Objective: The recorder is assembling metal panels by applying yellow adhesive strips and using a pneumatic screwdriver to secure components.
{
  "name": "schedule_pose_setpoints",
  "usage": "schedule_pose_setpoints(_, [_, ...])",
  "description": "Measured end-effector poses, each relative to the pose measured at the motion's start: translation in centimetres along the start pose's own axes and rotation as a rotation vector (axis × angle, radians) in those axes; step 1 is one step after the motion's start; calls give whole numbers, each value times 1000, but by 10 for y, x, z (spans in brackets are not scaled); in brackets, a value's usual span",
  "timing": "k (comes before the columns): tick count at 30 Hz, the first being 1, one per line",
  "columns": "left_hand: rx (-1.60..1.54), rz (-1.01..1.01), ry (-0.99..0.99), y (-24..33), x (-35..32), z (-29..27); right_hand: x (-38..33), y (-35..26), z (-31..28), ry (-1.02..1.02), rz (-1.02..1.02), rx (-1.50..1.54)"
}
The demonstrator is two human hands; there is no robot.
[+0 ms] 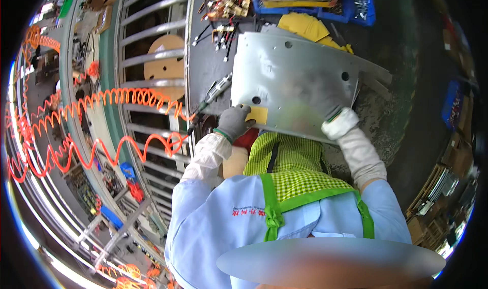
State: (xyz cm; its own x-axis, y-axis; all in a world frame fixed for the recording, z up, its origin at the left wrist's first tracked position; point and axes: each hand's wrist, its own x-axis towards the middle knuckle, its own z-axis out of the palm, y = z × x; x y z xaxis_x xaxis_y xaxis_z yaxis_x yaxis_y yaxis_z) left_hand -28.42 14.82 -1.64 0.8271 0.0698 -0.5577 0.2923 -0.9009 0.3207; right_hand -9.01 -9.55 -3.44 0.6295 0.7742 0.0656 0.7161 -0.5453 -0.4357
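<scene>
A large flat sheet-metal panel (300,70) with several round dark holes lies in front of me, its near edge over my lap. My left hand (235,122), in a grey glove, is closed at the panel's near left corner. Its thumb and a fingertip touch the left side of a small yellow card (258,115) lying on the panel. My right hand (325,97), also gloved in grey, is over the panel's right part; motion smears its fingers. A pen-shaped power screwdriver (217,88) with a dark cable lies just left of the panel.
Yellow sheets (305,27) lie behind the panel, near blue bins (362,7) of small parts. Wire harnesses (226,2) are heaped at the far left of the bench. Orange coiled air hoses (117,97) stretch across a roller conveyor (152,58) at left, which carries a round brown board (165,60).
</scene>
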Motion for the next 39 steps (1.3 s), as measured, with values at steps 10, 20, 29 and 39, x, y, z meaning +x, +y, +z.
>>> schedule_pose_setpoints(10, [-39, 484, 515, 123, 232, -78, 111, 191, -39, -489, 713, -195])
schedule_pose_setpoints(20, [181, 317, 90, 158, 261, -68, 114, 220, -24, -255, 374, -453])
schedule_pose_setpoints(29, [133, 312, 49, 152, 247, -58, 107, 183, -29, -498, 220, -177])
schedule_pose_setpoints(39, [-4, 285, 220, 120, 280, -85, 123, 160, 30, -444, 524, -344])
